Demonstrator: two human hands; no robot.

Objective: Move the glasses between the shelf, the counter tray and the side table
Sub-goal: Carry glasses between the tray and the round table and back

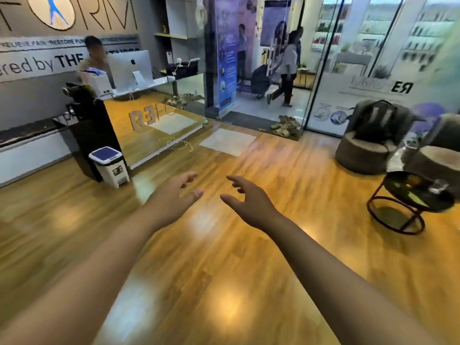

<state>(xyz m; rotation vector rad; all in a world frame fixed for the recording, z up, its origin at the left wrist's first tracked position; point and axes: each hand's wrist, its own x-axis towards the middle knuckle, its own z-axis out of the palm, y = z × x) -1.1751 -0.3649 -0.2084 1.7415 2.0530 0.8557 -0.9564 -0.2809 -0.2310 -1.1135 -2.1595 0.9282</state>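
Glossy wooden floor (224, 282) spans a reception room. Both hands, left (171, 197) and right (249, 202), hover empty, fingers spread loosely. A clear glass (438, 186) stands on the round dark side tabletop (408, 190).

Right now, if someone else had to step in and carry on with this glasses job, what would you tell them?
Left hand: open, holding nothing, stretched out over the wooden floor.
Right hand: open, also holding nothing.
One glass stands on the round side table at the right, near its right edge; the picture is blurred, so I cannot tell whether others are there.
The reception counter is at the left; no tray and no shelf of glasses can be made out from here.
Done: cannot be judged from this view beyond the glass on the side table.
Left: walk to a station and pick up the next glass.
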